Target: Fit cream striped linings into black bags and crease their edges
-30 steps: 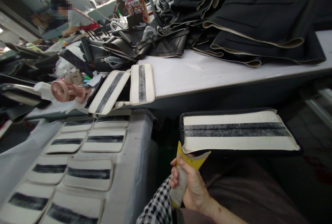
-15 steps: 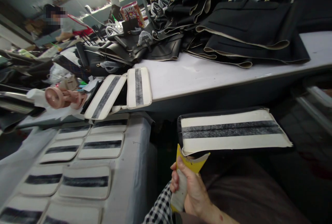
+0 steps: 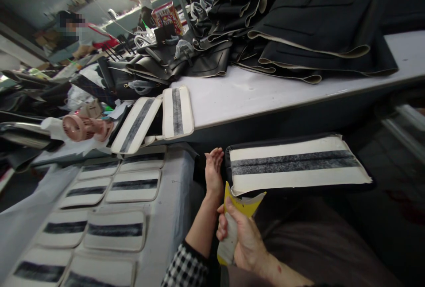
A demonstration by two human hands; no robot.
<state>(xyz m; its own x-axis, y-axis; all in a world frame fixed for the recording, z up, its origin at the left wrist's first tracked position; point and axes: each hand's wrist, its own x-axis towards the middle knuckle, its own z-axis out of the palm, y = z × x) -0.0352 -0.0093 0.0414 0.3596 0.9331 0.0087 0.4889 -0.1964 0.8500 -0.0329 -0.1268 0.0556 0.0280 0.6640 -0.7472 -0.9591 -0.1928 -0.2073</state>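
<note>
Yellow, grey-handled scraper, one, clenched in right hand; left hand apart, uncurled; one white panel, dark-striped lengthwise.

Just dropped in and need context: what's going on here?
A person's right hand grips a yellow scraper by its pale handle, near the left corner of a striped white panel. The left hand is open and raised beside that panel's left end, nothing visible in it. More striped panels lie in rows on the covered table to the left, two others at the edge of the white worktop beyond. Black pieces are piled on that worktop.
</note>
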